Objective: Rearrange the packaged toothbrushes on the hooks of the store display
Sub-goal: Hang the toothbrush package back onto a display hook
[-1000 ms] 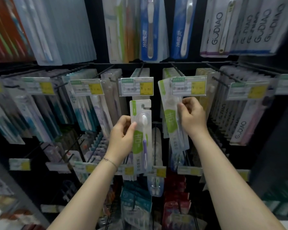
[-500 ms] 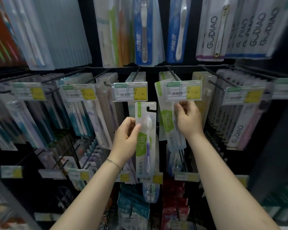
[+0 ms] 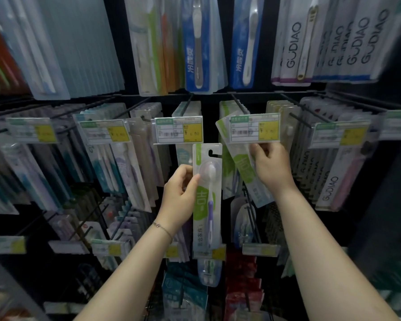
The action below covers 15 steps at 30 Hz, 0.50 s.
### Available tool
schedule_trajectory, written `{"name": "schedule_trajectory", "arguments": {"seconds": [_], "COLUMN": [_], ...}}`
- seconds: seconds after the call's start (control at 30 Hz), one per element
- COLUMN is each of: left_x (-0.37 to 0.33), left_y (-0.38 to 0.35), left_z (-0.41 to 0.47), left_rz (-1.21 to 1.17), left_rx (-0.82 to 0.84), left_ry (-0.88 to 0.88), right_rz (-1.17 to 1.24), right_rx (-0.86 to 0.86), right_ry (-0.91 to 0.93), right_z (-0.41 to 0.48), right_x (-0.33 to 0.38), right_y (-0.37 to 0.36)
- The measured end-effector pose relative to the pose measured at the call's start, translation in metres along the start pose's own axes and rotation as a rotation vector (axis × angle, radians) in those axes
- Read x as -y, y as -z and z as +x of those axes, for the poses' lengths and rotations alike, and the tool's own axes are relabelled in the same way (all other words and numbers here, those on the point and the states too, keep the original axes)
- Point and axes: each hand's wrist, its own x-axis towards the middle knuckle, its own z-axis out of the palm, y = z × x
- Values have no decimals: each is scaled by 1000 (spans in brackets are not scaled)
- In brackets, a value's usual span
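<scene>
My left hand point(image 3: 180, 196) pinches the left edge of a white-and-green toothbrush pack point(image 3: 207, 205) with a purple brush inside. It is held upright in front of the display, free of any hook, just below the middle price tag point(image 3: 178, 130). My right hand point(image 3: 272, 166) grips a second green-and-white toothbrush pack point(image 3: 241, 167), which tilts to the left. Its top is hidden behind the price tag point(image 3: 255, 128) on the hook point(image 3: 237, 103) right of centre, so I cannot tell whether it hangs on that hook.
Black wire hooks full of packaged toothbrushes fill the display: pale packs point(image 3: 79, 42) top left, blue packs point(image 3: 199, 42) above, GUDIAO packs point(image 3: 329, 181) on the right. Lower hooks hold more packs point(image 3: 208, 272) and red packets point(image 3: 241, 286). A dark shelf post point(image 3: 391, 205) stands right.
My left hand has carried its pack a little to the right, under the middle tag. My right hand has stayed on the tilted pack. The camera has tipped upward slightly.
</scene>
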Motion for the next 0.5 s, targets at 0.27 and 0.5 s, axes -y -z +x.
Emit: {"name": "schedule_trajectory", "arguments": {"seconds": [0.27, 0.5], "left_x": [-1, 0], "left_y": [1, 2], "left_z": [3, 5], "left_rz": [1, 7], "left_rx": [-11, -5], "left_ry": [-3, -24], "right_rz": [-63, 5], "right_rx": [25, 44], "right_ry": [-17, -57], "right_z": [1, -15], "right_x": [4, -1], "right_y": [12, -5]}}
